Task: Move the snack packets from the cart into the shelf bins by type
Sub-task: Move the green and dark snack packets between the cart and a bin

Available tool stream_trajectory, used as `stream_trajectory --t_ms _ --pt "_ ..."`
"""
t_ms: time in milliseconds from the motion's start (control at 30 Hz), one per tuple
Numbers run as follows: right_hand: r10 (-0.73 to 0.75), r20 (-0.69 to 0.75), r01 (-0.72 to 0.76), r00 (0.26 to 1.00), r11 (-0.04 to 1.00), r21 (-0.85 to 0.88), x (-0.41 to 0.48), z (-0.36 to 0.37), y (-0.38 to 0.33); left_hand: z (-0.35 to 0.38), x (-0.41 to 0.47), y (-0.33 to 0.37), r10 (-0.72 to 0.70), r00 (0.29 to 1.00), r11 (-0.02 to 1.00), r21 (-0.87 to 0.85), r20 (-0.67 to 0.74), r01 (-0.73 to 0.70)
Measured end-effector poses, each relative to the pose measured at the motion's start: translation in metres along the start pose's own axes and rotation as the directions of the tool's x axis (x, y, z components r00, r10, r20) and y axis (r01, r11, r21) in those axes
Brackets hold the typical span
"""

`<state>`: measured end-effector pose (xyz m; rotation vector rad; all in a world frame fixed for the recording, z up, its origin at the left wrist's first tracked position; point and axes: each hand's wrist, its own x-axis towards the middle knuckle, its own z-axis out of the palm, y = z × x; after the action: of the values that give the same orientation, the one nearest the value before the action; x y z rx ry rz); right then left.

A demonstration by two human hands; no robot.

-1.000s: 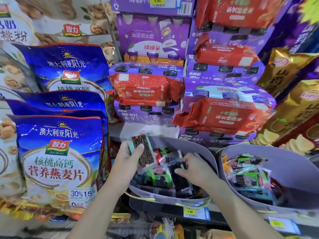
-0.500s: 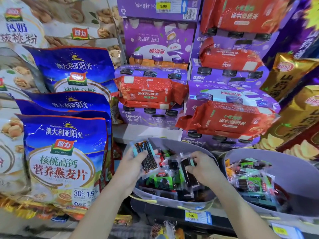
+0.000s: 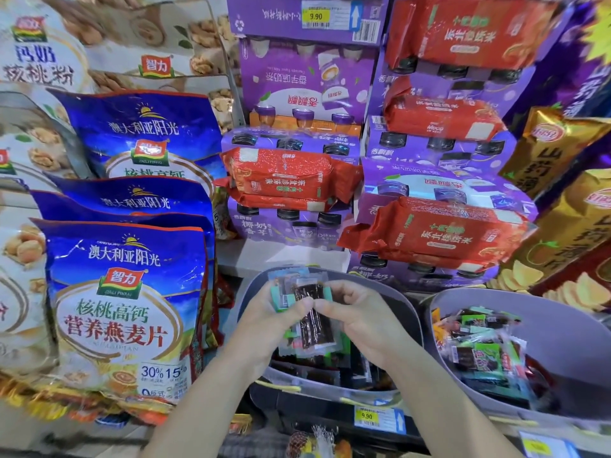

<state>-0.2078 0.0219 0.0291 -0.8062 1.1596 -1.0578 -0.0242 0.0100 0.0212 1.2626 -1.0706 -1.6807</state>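
Observation:
My left hand (image 3: 267, 322) grips a small stack of clear snack packets (image 3: 309, 312) with dark strips and teal edges, held above the left grey bin (image 3: 411, 322). My right hand (image 3: 360, 320) meets it from the right, its fingers curled on the front packet of the stack. More small packets lie in the left bin under my hands. The right grey bin (image 3: 549, 328) holds several mixed small packets (image 3: 482, 348) in green, black and red. The cart is out of view.
Large blue oat bags (image 3: 122, 309) hang close on the left. Purple drink packs (image 3: 307, 223) and red rice bags (image 3: 439, 233) are stacked behind the bins. Gold chip bags (image 3: 562, 180) stand at the right. A yellow price tag (image 3: 367, 416) sits on the shelf edge below.
My right hand lifted a dark packet out of the left bin and brought it up to the stack in my left hand. Both hands now meet above the bin.

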Motion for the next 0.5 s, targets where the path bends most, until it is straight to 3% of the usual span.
stream_trajectory --t_ms 67,100,133,167,233,367,433,500 --pt "0.023 -0.035 -0.021 0.999 0.999 0.037 0.005 0.0 0.0 -0.005 0.001 0.002 0.013 0.999 0.999 -0.034 -0.048 -0.015" --pt "0.023 -0.06 -0.024 0.998 1.0 -0.014 0.009 -0.003 0.001 -0.009 0.002 0.003 0.022 0.997 0.999 -0.048 -0.076 -0.026" --pt "0.007 -0.084 -0.021 0.996 0.985 -0.169 0.012 -0.008 0.002 -0.014 0.002 0.004 0.03 0.994 0.997 -0.065 -0.107 -0.037" --pt "-0.014 -0.093 -0.024 0.996 0.918 -0.396 0.015 -0.013 0.005 -0.02 0.003 0.004 0.034 0.99 0.995 -0.091 -0.137 -0.046" --pt "-0.018 -0.024 -0.007 1.0 0.65 -0.76 0.018 -0.019 0.014 -0.029 0.005 0.005 0.024 0.982 0.987 -0.153 -0.189 -0.054" --pt "0.048 0.101 0.091 0.994 0.169 -0.981 0.024 -0.014 0.043 -0.039 0.01 0.008 -0.002 0.977 0.973 -0.228 -0.212 -0.047" --pt "0.032 0.11 0.107 0.993 0.096 -0.99 0.029 -0.014 0.055 -0.041 0.011 0.008 0.004 0.977 0.97 -0.236 -0.215 -0.056" --pt "0.018 0.116 0.113 0.993 0.137 -0.984 0.031 -0.019 0.059 -0.041 0.013 0.009 0.0 0.978 0.971 -0.235 -0.21 -0.05"
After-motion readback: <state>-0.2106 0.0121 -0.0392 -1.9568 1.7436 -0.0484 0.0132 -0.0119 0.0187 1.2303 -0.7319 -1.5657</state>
